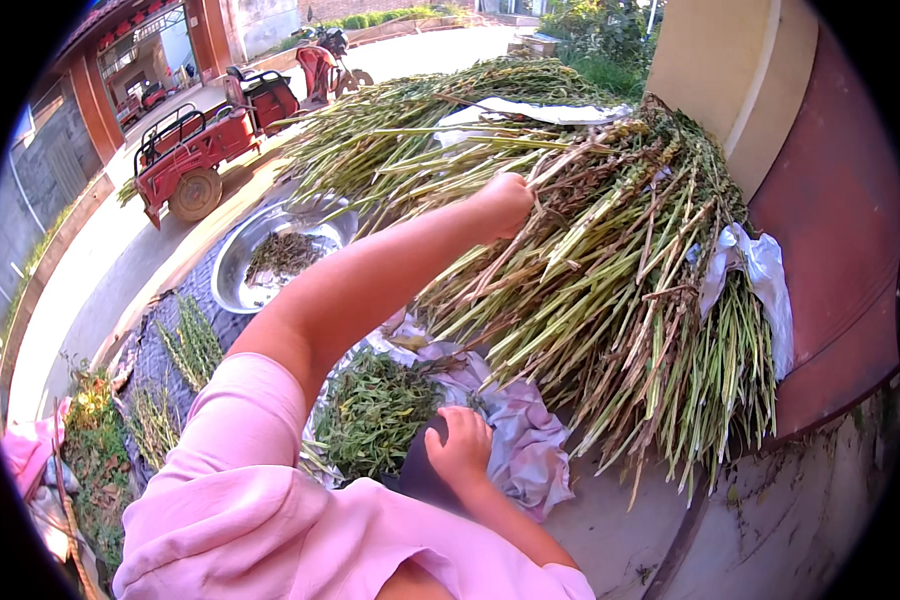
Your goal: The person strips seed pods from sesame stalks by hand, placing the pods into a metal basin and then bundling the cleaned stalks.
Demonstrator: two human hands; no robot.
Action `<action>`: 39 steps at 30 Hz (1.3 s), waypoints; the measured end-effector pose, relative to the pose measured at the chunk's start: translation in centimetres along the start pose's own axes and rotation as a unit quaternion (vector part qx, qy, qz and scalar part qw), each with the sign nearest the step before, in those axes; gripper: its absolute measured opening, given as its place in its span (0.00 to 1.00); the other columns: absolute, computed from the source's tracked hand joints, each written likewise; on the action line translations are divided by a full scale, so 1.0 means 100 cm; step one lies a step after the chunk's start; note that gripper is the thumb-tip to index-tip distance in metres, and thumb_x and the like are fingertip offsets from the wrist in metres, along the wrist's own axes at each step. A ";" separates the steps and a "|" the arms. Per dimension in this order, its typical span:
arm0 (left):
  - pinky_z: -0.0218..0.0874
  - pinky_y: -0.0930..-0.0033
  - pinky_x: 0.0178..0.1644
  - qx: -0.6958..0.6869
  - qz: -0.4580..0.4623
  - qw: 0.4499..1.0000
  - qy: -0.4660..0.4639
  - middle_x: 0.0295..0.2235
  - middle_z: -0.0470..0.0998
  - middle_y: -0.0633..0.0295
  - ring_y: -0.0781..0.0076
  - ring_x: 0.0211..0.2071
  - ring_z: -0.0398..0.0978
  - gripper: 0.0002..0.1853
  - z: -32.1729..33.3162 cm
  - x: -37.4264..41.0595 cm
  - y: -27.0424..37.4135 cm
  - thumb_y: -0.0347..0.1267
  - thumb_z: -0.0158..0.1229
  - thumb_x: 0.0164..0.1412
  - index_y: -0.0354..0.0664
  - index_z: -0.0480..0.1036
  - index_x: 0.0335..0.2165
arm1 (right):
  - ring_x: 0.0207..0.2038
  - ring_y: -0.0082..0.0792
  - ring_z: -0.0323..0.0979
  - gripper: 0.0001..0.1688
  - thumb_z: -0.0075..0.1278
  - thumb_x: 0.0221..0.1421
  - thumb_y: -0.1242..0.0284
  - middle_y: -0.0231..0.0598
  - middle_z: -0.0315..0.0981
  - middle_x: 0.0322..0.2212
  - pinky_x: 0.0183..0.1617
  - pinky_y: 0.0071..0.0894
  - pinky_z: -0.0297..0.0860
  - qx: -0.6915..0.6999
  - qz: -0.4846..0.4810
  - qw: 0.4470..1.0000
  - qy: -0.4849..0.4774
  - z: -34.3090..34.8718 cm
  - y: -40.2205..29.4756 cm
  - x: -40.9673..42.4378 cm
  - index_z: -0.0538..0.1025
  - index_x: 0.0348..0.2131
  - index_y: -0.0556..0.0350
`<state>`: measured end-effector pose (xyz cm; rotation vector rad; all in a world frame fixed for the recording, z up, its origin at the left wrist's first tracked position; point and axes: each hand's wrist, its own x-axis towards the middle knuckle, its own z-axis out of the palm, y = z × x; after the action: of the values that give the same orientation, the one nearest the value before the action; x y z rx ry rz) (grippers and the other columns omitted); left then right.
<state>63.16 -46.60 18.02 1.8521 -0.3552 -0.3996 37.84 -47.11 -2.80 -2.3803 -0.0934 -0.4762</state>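
A large heap of cut plant stalks (pixel 607 300) with dried seed heads spreads from the centre to the right. My left hand (pixel 508 204) reaches across it, closed in a fist around a few brownish stalks near the top of the heap; its fingers are partly hidden. Lower down, my right hand (pixel 461 444) rests on my dark-clad knee, thumb apart and holding nothing visible. Beside that knee, leafy green cuttings (pixel 371 412) lie on a pale, crumpled plastic sheet (pixel 529 457). Left of my left forearm is a wide metal basin (pixel 229 274) with dry plant bits inside.
White plastic sacks (pixel 769 281) lie among the stalks. A cream pillar (pixel 709 67) and a reddish surface (pixel 832 247) border the heap at right. Small plant bunches (pixel 191 341) lie on a dark quilted cloth (pixel 217 289). A red cargo tricycle (pixel 210 150) stands at upper left.
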 end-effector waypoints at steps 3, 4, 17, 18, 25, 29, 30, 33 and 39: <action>0.53 0.72 0.14 0.062 -0.025 0.998 0.015 0.16 0.63 0.63 0.75 0.12 0.60 0.11 0.023 -0.005 0.000 0.33 0.43 0.55 0.38 0.64 0.35 | 0.39 0.37 0.63 0.17 0.49 0.36 0.68 0.34 0.67 0.33 0.44 0.36 0.57 -0.024 -0.001 1.000 -0.002 0.001 0.000 0.001 0.69 0.32 0.50; 0.57 0.71 0.16 0.080 -0.013 0.997 0.018 0.19 0.66 0.60 0.73 0.15 0.63 0.13 0.025 0.002 -0.015 0.34 0.44 0.55 0.38 0.63 0.37 | 0.39 0.38 0.63 0.17 0.49 0.36 0.68 0.34 0.66 0.33 0.44 0.37 0.57 -0.020 -0.010 1.000 -0.004 0.002 -0.003 0.002 0.69 0.32 0.50; 0.56 0.59 0.40 0.314 0.155 0.934 0.067 0.36 0.65 0.52 0.52 0.38 0.64 0.18 -0.148 -0.250 -0.284 0.27 0.52 0.42 0.36 0.63 0.37 | 0.38 0.40 0.63 0.18 0.50 0.35 0.69 0.38 0.65 0.34 0.43 0.39 0.57 -0.079 -0.050 0.969 -0.228 0.022 -0.019 0.041 0.70 0.32 0.53; 0.54 0.59 0.42 0.347 0.102 0.932 0.032 0.36 0.65 0.53 0.54 0.38 0.64 0.19 -0.170 -0.289 -0.310 0.27 0.53 0.41 0.38 0.64 0.37 | 0.38 0.41 0.63 0.19 0.50 0.34 0.70 0.38 0.65 0.34 0.43 0.39 0.57 -0.085 -0.051 0.964 -0.248 0.023 -0.020 0.044 0.70 0.32 0.54; 0.55 0.63 0.41 0.263 0.017 0.950 -0.169 0.30 0.69 0.62 0.64 0.34 0.67 0.14 -0.235 -0.407 -0.366 0.34 0.54 0.40 0.43 0.68 0.30 | 0.37 0.42 0.63 0.18 0.50 0.31 0.71 0.39 0.65 0.33 0.42 0.38 0.59 -0.106 0.024 0.917 -0.384 0.048 -0.022 0.090 0.71 0.30 0.55; 0.57 0.64 0.36 0.202 0.026 0.962 -0.181 0.27 0.69 0.63 0.66 0.32 0.67 0.11 -0.244 -0.406 -0.378 0.33 0.54 0.37 0.43 0.68 0.26 | 0.37 0.42 0.64 0.16 0.51 0.32 0.71 0.39 0.66 0.32 0.41 0.35 0.61 -0.113 0.077 0.902 -0.410 0.054 -0.018 0.098 0.71 0.28 0.54; 0.57 0.64 0.33 0.186 0.036 0.968 -0.163 0.26 0.69 0.64 0.65 0.31 0.67 0.09 -0.243 -0.406 -0.379 0.32 0.53 0.37 0.43 0.68 0.24 | 0.36 0.42 0.64 0.16 0.51 0.32 0.71 0.39 0.66 0.32 0.41 0.35 0.61 -0.117 0.093 0.899 -0.412 0.053 -0.020 0.101 0.71 0.28 0.54; 0.56 0.62 0.32 0.197 -0.003 0.970 -0.140 0.26 0.68 0.62 0.62 0.29 0.66 0.08 -0.233 -0.414 -0.367 0.31 0.51 0.38 0.44 0.69 0.24 | 0.37 0.42 0.64 0.16 0.51 0.34 0.67 0.41 0.66 0.32 0.41 0.37 0.62 -0.148 0.144 0.884 -0.420 0.043 -0.015 0.101 0.72 0.29 0.53; 0.55 0.58 0.40 0.373 -0.284 0.860 -0.202 0.33 0.69 0.57 0.60 0.38 0.66 0.11 -0.200 -0.397 -0.312 0.33 0.48 0.44 0.45 0.70 0.31 | 0.40 0.44 0.64 0.18 0.48 0.38 0.63 0.42 0.66 0.34 0.43 0.40 0.62 -0.224 0.245 0.854 -0.401 0.017 -0.016 0.081 0.72 0.31 0.52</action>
<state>37.85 -2.98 -1.98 2.6345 -0.2495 -1.2044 45.60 -45.26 -0.03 -2.7556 0.2780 0.8429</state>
